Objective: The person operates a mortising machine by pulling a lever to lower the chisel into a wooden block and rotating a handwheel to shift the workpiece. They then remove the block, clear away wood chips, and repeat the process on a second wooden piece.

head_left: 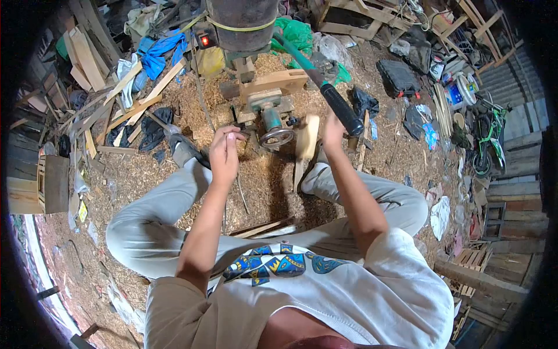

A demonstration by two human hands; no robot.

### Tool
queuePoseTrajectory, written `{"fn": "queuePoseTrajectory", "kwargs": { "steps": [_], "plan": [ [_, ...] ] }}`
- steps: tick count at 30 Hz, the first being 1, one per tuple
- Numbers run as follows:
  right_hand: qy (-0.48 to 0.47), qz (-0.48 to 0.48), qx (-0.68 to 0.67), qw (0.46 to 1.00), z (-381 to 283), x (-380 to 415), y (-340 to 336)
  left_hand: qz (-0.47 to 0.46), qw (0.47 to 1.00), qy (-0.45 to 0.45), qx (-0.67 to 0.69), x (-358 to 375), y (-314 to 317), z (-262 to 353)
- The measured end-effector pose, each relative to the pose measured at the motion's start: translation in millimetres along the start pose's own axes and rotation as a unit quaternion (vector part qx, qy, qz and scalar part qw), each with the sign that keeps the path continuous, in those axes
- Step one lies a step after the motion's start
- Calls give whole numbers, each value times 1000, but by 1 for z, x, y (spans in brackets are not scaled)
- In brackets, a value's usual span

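My left hand [225,154] is raised left of the machine's round handwheel [276,137], its fingers extended and nothing visible in them. My right hand [332,132] is beside a pale shaped wood piece [308,136], partly behind the black grip of a long green lever [342,109]. Its fingers are largely hidden, so a hold on the wood cannot be made out. Beyond the handwheel, a green metal screw housing [271,116] meets stacked wood blocks and a wooden board [273,83].
Wood shavings [261,192] cover the ground between my legs. A large dark cylinder [241,14] stands behind the machine. Planks and a blue bag [156,58] are at the left. A black case [398,78] and a green bicycle [490,136] are at the right.
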State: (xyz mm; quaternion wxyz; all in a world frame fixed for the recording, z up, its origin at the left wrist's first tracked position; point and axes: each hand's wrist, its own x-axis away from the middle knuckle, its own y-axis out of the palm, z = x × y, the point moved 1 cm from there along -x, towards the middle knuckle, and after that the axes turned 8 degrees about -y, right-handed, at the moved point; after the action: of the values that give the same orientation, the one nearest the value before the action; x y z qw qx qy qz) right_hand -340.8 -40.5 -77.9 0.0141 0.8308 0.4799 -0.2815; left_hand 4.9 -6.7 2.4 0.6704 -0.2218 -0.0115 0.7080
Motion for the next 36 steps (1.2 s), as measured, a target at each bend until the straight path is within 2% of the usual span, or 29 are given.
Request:
{"fn": "queuePoseTrajectory", "kwargs": {
  "steps": [1, 2, 4, 5, 7, 8, 10, 12, 14, 16, 18, 20, 22, 25, 29, 32, 35, 36],
  "plan": [
    [18, 95, -155, 983, -33, -12, 0, 1, 1000, 0, 10, 0, 0, -1],
    [33, 186, -307, 933, -90, -30, 2, 3, 1000, 2, 20, -1, 1, -1],
    [-109, 237, -419, 870, -187, -42, 2, 10, 1000, 2, 28, -4, 3, 1],
    [-112, 238, -421, 868, -213, -39, 7, 10, 999, -5, 35, -1, 3, 3],
    [-305, 128, -413, 849, -253, -40, 17, 10, 999, 16, 40, -1, 7, 2],
    [-318, 116, -400, 852, -268, -43, 21, 0, 999, 29, 37, 0, 2, 1],
    [-310, 95, -463, 825, -267, -64, 17, 2, 999, 31, 32, 1, -4, 9],
    [-201, 33, -478, 854, -290, -110, 11, 13, 999, 35, 22, 1, -9, 7],
    [-193, 38, -459, 866, -316, -158, 21, 22, 999, 47, 8, -1, -13, 7],
    [-209, 79, -363, 905, -337, -183, 30, 42, 999, 18, -4, -7, -18, 6],
    [-195, 57, -384, 901, -341, -182, 31, 49, 999, 15, 7, -10, -22, 5],
    [-198, 67, -438, 874, -336, -187, 34, 77, 996, 40, -11, -13, -26, -1],
    [-230, 51, -436, 869, -321, -193, 35, 74, 997, 24, 6, -13, -29, -2],
    [-394, -40, -323, 860, -314, -212, 32, 73, 997, 10, 34, -14, -29, -2],
    [-338, 13, -412, 846, -325, -225, 41, 81, 996, 33, 9, -16, -24, 4],
    [-310, 9, -425, 850, -325, -221, 40, 70, 996, -11, 56, -19, -15, 8],
    [-317, 11, -375, 871, -334, -209, 36, 86, 992, 88, -26, -28, -10, 32],
    [-320, 10, -378, 869, -339, -218, 39, 90, 991, 90, -28, -31, -3, 38]
  ]
}}
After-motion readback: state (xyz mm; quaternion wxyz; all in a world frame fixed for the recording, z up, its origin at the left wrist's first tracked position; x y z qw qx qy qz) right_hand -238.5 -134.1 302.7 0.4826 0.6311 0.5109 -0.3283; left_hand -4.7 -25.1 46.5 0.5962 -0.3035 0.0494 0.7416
